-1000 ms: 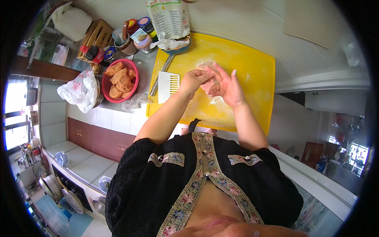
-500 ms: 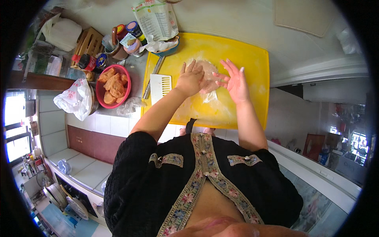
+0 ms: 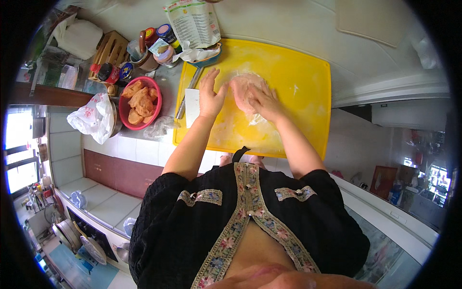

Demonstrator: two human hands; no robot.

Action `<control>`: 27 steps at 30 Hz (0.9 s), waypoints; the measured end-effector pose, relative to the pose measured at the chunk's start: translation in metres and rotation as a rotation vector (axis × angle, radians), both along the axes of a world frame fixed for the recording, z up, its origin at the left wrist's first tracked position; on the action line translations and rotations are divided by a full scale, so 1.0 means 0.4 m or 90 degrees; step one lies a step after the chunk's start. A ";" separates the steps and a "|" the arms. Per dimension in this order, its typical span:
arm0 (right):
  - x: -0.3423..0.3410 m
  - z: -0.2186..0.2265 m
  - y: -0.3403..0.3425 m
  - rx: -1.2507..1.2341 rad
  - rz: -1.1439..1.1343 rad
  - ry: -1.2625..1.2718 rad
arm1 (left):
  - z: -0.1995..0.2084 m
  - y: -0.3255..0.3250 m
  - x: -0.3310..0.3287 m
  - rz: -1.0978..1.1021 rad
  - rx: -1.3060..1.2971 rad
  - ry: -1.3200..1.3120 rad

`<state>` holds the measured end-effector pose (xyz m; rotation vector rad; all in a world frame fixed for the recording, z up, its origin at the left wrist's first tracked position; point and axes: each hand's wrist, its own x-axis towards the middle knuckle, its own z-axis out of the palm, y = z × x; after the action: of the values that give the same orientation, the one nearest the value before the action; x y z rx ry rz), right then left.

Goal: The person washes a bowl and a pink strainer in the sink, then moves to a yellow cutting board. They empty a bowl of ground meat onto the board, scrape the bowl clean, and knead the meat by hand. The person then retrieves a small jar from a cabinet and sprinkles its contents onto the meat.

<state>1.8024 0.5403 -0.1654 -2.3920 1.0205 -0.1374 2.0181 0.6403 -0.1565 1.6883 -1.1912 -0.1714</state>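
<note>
A flat, pale pink piece [image 3: 240, 91], dough or meat I cannot tell, lies on the yellow board [image 3: 298, 115] with white flour round it. My right hand [image 3: 266, 102] rests on its right side, fingers spread. Left of the piece, my left hand [image 3: 210, 98] is held open, palm turned inward, with nothing in it. Beneath that hand and wrist is a white slotted scraper [image 3: 192, 108], its slots now hidden. Beside it, along the board's left edge, lies a metal rod or bar [image 3: 188, 91].
A pink bowl [image 3: 159, 106] of orange-pink lumps stands left of the board, next to a white plastic bag [image 3: 94, 118]. Behind are a blue dish [image 3: 207, 61], a printed flour-type bag [image 3: 192, 24], several jars and a wooden crate [image 3: 111, 50]. A wall bounds the board's far side.
My right hand has come down and leftward onto the pink piece. My left hand has drawn off it to the left, over the scraper.
</note>
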 end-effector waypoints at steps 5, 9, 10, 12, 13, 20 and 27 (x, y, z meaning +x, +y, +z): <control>0.002 0.012 -0.066 0.364 -0.037 -0.397 | -0.044 0.041 0.033 -0.004 0.106 0.065; 0.018 0.017 -0.066 0.154 0.072 -0.117 | -0.065 -0.016 0.030 -0.051 0.159 0.233; 0.018 0.019 -0.047 0.058 0.129 0.077 | -0.069 -0.026 0.021 -0.065 0.173 0.243; 0.024 0.050 -0.021 -0.092 0.155 0.078 | -0.082 -0.056 0.032 -0.079 0.192 0.252; 0.039 0.080 -0.005 -0.109 0.142 0.055 | -0.091 -0.073 0.042 -0.086 0.154 0.203; 0.033 -0.034 -0.091 -0.015 0.156 -0.136 | -0.152 -0.173 0.032 -0.177 0.299 0.329; -0.162 -0.008 -0.168 0.539 -0.105 -0.418 | 0.029 -0.213 -0.148 -0.399 0.214 0.435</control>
<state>1.7377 0.4730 -0.1687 -1.3511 0.7379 -0.4213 1.9589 0.5551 -0.1450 1.2893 -1.1435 -1.2844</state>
